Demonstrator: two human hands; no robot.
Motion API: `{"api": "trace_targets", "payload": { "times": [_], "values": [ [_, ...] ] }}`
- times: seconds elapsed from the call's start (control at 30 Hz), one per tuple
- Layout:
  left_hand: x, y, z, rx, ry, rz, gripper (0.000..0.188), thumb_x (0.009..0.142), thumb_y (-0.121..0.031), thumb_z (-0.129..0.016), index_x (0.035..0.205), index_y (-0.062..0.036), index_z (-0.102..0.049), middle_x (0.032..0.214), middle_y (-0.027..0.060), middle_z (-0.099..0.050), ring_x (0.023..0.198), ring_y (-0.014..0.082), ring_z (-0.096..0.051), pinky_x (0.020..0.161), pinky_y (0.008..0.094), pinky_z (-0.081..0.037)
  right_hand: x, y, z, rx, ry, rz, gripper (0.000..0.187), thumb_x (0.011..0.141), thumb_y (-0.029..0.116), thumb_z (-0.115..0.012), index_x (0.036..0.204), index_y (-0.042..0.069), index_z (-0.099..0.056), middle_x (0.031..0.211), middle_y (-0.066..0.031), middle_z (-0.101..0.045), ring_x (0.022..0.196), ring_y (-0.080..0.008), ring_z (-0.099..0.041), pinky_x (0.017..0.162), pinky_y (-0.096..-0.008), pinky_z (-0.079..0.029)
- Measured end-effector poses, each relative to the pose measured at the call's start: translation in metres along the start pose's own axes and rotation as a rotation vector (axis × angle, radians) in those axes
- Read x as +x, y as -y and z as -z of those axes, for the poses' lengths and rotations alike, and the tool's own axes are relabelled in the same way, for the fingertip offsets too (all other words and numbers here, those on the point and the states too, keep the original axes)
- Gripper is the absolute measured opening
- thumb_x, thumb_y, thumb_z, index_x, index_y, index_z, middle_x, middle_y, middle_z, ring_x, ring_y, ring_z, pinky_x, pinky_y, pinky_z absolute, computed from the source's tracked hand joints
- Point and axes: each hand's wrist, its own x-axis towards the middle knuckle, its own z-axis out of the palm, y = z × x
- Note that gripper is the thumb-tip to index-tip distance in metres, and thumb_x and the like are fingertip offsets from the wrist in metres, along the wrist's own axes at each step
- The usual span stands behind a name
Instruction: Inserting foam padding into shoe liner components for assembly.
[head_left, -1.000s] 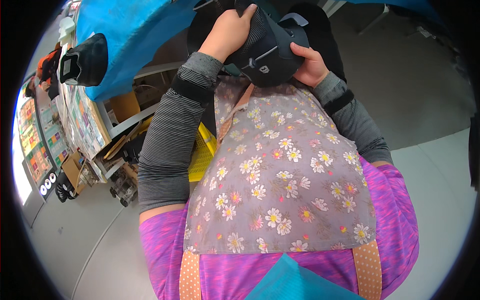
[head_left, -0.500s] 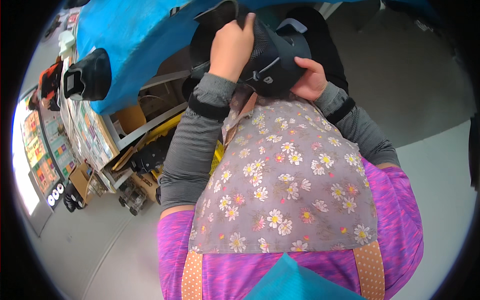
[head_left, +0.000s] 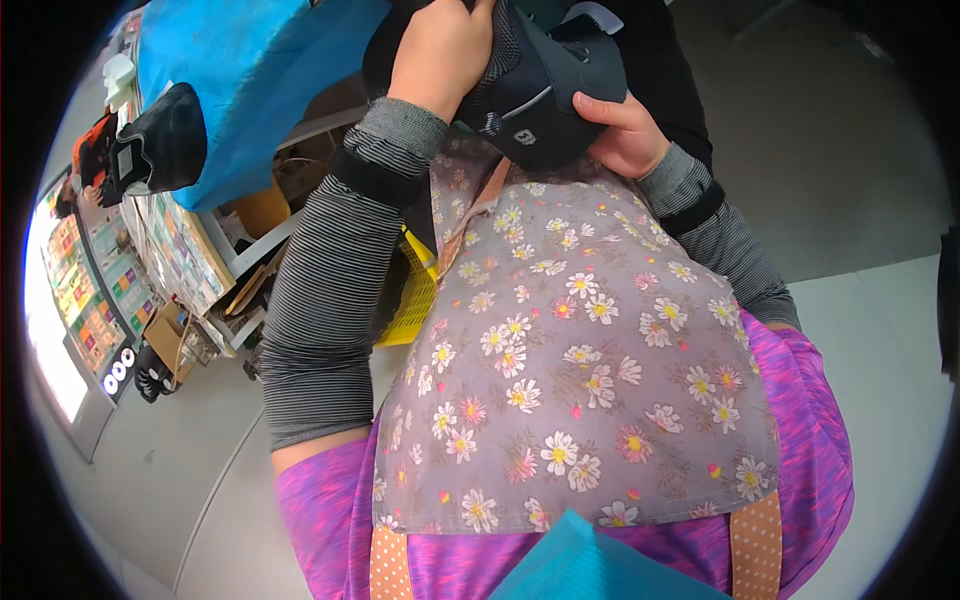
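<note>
A dark, unfinished-looking shoe upper (head_left: 565, 115) with mesh lining and a pale curved trim line lies over my lap at the top of the view. My left hand (head_left: 440, 58) is closed on its upper left part; the fingertips are cut off by the picture's edge. On the right, my right hand (head_left: 628, 130) grips the side of the upper, thumb on the outer face and fingers underneath, mostly hidden. A pale grey tab (head_left: 595, 17) sticks out at its far edge.
To the left, another black shoe upper (head_left: 170, 140) rests at the edge of a blue-covered table (head_left: 245, 95). Below are a metal frame (head_left: 265, 245) and a yellow basket (head_left: 408, 300) beside my left arm. A cardboard box (head_left: 165, 335) stands on the floor farther left.
My left hand has moved up and left, and its forearm has swung outward, uncovering more of the yellow basket. Both hands still hold the upper, which sits slightly higher in view.
</note>
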Motion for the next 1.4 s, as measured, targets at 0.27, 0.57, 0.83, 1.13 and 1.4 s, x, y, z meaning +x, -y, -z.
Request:
{"api": "trace_targets", "payload": {
  "times": [0.27,0.57,0.83,1.13,1.4],
  "values": [
    [0.001,-0.006,-0.009,-0.082,-0.025,0.152,0.048,0.097,-0.037,-0.055,0.083,0.0077,-0.064,0.079,0.0319,-0.062,0.079,0.0486,-0.061,0.068,0.0525,-0.047,-0.004,0.004,0.002,-0.150,0.028,0.014,0.038,0.088,0.008,-0.069,0.124,0.003,-0.059,0.118,-0.0095,-0.066,0.109,-0.0212,-0.063,0.098,-0.0360,-0.049],
    [-0.014,-0.018,0.006,0.054,-0.163,0.000,0.037,0.098,-0.028,-0.053,0.086,0.0050,-0.065,0.076,0.0284,-0.062,0.074,0.0466,-0.061,0.063,0.0515,-0.047,-0.003,0.003,-0.010,0.067,-0.040,0.020,0.032,0.089,0.006,-0.064,0.121,0.003,-0.062,0.114,-0.0103,-0.068,0.104,-0.0233,-0.067,0.095,-0.0382,-0.052],
    [-0.013,0.013,-0.007,0.221,-0.005,-0.074,0.036,0.100,-0.025,-0.050,0.095,0.0069,-0.065,0.081,0.0315,-0.060,0.071,0.0490,-0.058,0.062,0.0525,-0.046,0.004,0.003,-0.007,0.025,-0.101,0.033,0.032,0.089,0.008,-0.065,0.120,0.001,-0.062,0.114,-0.0113,-0.068,0.103,-0.0234,-0.067,0.095,-0.0370,-0.053],
    [-0.002,0.003,-0.014,-0.175,-0.047,0.147,0.044,0.097,-0.033,-0.056,0.086,0.0099,-0.063,0.078,0.0331,-0.060,0.079,0.0483,-0.060,0.066,0.0491,-0.045,-0.003,0.005,-0.003,-0.110,-0.024,0.036,0.039,0.094,0.011,-0.058,0.131,-0.001,-0.054,0.125,-0.0142,-0.062,0.114,-0.0249,-0.061,0.102,-0.0379,-0.047],
    [-0.012,-0.003,-0.009,-0.185,-0.133,0.169,0.042,0.097,-0.032,-0.056,0.087,0.0087,-0.064,0.079,0.0321,-0.061,0.077,0.0471,-0.061,0.065,0.0498,-0.045,-0.003,0.007,-0.014,-0.030,-0.061,0.039,0.036,0.088,0.007,-0.067,0.122,0.000,-0.060,0.116,-0.0118,-0.066,0.106,-0.0221,-0.065,0.095,-0.0351,-0.053]
  ]
}}
